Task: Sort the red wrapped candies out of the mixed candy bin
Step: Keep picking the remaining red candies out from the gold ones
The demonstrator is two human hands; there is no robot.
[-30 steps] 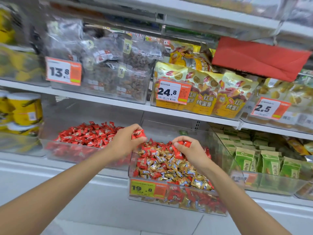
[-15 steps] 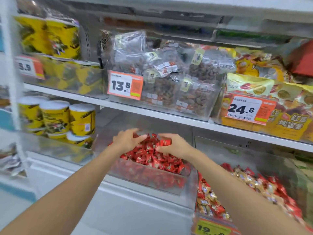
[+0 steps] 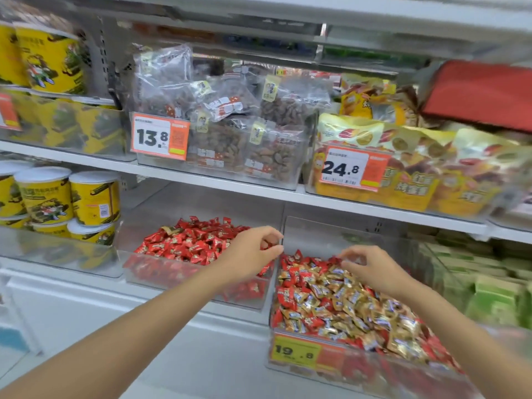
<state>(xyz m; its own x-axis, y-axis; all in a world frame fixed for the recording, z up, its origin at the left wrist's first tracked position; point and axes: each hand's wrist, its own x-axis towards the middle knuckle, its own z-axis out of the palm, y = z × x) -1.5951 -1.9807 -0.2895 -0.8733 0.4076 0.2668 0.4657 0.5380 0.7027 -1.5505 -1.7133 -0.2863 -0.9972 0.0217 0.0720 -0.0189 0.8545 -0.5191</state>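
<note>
The step in hand is judged to be the next pick from the mixed candy bin (image 3: pixel 316 234), the clear bin fronted by the 19.8 price tag (image 3: pixel 295 352). The right hand (image 3: pixel 374 269) is held over the back of that bin with its fingers curled downward. Its fingertips (image 3: pixel 344 257) are set at a red wrapped candy (image 3: pixel 331 260) on the heap's far edge. Whether that wrapper is already pinched cannot be told, since blur softens the tips. The left hand (image 3: pixel 253 250) hangs above the right end of the neighbouring red-only bin (image 3: pixel 187 273), just beside the wall shared by the two bins. Its fingers are loosely curled, thumb and forefinger are parted, and nothing is seen in it.

In the mixed heap the red candies (image 3: pixel 288 295) are shown thickest along the back and left edge, while gold wrapped candies (image 3: pixel 345 300) cover the middle and front. A single wrapper is best taken by its crimped end and lifted straight up, so that gold neighbours are not dragged along. It can then be carried over the shared wall and released low onto the red pile (image 3: pixel 195 240). The surface reds nearest that wall should be cleared before the gold layer is stirred for buried ones. A brownish wrapper (image 3: pixel 169 229) appears to lie at the back of the red pile and may need checking.
</note>
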